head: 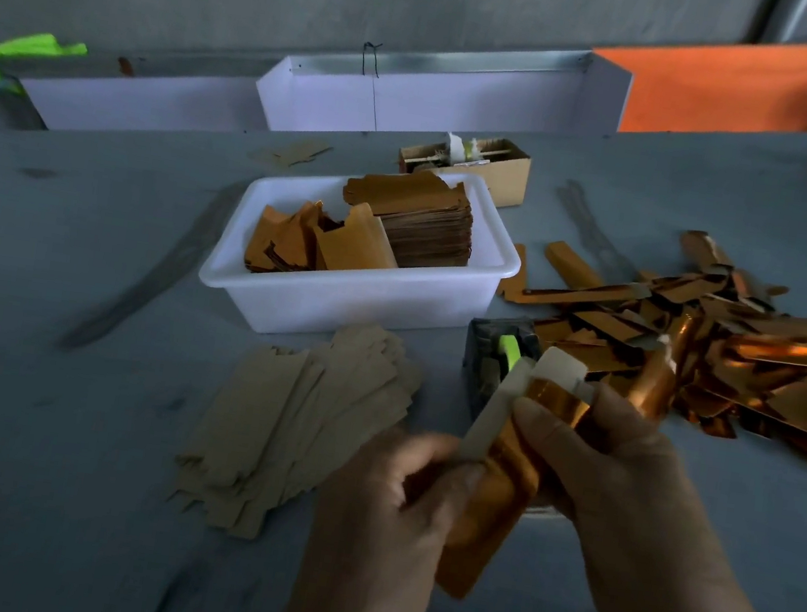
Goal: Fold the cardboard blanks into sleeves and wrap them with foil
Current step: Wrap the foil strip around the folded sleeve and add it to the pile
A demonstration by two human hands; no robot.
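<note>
Long pale cardboard sleeve partly wrapped in copper foil, tilted, held above the table. Fanned stack of flat tan cardboard blanks lies left; shiny heap of foil-wrapped sleeves right.

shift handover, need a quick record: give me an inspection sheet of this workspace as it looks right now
surface: grey table with dark smears.
job's things: fanned stack of plain brown cardboard blanks; white plastic tub holding stacked blanks and foil pieces; heap of finished copper foil-wrapped sleeves; half-wrapped sleeve in hand.
clutter: dark tape dispenser; small open cardboard box; loose blank behind the tub.
grippers: left hand and right hand both grip the half-wrapped sleeve.
cables: thin black wire on the white trough.
surroundings: grey wall, orange panel, neon green item.
</note>
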